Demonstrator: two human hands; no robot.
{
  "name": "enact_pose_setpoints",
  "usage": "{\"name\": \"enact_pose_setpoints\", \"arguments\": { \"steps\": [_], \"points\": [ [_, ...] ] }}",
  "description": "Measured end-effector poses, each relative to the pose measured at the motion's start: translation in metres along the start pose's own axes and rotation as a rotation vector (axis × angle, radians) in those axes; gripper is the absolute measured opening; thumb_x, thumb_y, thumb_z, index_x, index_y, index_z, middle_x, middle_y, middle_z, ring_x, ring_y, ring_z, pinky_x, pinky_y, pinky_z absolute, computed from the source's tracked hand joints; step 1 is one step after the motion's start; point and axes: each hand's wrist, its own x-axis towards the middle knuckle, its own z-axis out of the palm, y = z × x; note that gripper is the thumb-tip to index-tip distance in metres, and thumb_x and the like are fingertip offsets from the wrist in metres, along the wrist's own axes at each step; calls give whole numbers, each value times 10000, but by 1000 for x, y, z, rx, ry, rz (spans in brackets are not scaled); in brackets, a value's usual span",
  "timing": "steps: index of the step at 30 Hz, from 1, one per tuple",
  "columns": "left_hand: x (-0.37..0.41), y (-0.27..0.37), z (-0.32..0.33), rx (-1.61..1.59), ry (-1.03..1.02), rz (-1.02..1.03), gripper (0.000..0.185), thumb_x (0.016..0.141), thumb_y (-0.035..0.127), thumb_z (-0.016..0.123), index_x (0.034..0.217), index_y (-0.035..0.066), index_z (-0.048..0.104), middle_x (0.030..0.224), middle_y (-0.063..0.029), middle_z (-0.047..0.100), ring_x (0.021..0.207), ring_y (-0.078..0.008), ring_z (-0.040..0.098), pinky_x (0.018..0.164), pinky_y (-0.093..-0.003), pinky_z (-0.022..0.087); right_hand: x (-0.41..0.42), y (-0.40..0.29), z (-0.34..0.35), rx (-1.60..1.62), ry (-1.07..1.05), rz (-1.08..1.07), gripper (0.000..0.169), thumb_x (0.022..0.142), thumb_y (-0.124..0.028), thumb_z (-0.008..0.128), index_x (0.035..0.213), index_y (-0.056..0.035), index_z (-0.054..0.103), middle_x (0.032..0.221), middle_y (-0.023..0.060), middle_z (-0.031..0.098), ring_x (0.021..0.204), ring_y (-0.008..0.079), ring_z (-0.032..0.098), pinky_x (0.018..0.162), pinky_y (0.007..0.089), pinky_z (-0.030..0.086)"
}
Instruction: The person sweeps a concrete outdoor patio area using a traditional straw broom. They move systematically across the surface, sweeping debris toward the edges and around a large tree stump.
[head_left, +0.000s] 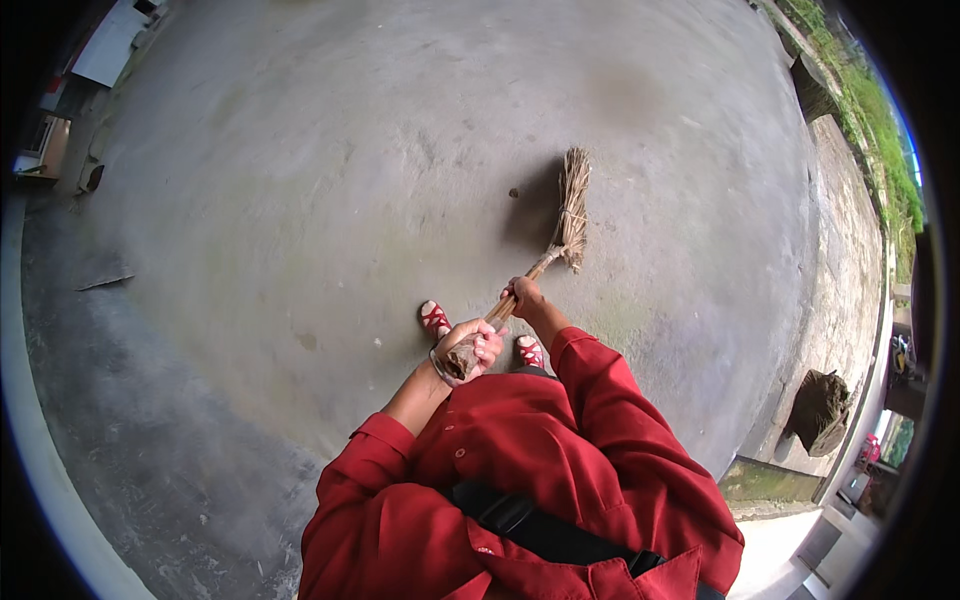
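A broom (574, 206) with a tied straw head and a long wooden handle slants away from my body over grey concrete. My left hand (474, 346) is closed around the handle near its thick end, close to my waist. Farther along, nearer the straw, my right hand (523, 295) grips the same handle. The head casts a dark shadow to its left; whether the bristles touch the floor I cannot tell. A small brown clump (514, 193) lies on the concrete left of the straw. My feet, in red strapped sandals (434, 318), show beyond my hands.
A rough tree stump or log piece (820, 412) stands on a raised concrete ledge (844, 247) at the right, with greenery beyond. On the left, a flat dark piece (105, 283) lies on the floor near a pale wall edge (37, 420). A wooden-sided object (54, 146) stands at the upper left.
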Motion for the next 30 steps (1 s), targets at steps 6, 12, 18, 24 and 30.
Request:
{"name": "enact_pose_setpoints", "arguments": {
  "steps": [6,12,18,24,30],
  "points": [
    [-71,64,27,44,40,61,255,743,51,374,969,-66,377,608,-37,397,437,-85,400,403,-200,379,-5,31,110,64,-109,77,69,749,-32,352,697,-3,388,545,98,416,430,203,437,394,306,401],
    [-70,63,62,401,136,-15,172,732,47,415,903,46,400,621,-25,402,472,-69,393,420,-201,366,-38,3,108,357,-344,105,141,772,-50,364,639,-71,325,482,4,308,377,109,318,349,229,336],
    [-54,65,79,406,90,-124,225,740,50,421,964,48,411,634,-24,393,472,-70,380,428,-198,368,-40,-20,85,319,-223,17,181,779,-77,364,605,-91,315,450,-12,306,356,104,308,339,233,328],
    [-47,81,70,-24,57,-18,303,746,38,388,1025,-80,378,629,-40,382,453,-82,389,415,-196,380,-13,-14,108,72,9,78,81,751,-33,337,716,16,391,542,109,426,415,213,439,374,328,395],
    [-69,71,77,-88,35,100,360,767,72,359,1087,-93,353,670,-61,392,460,-100,391,421,-221,376,-30,-1,152,-57,-23,169,127,743,-15,325,667,21,420,526,136,459,409,222,462,363,349,383]
  ]
}}
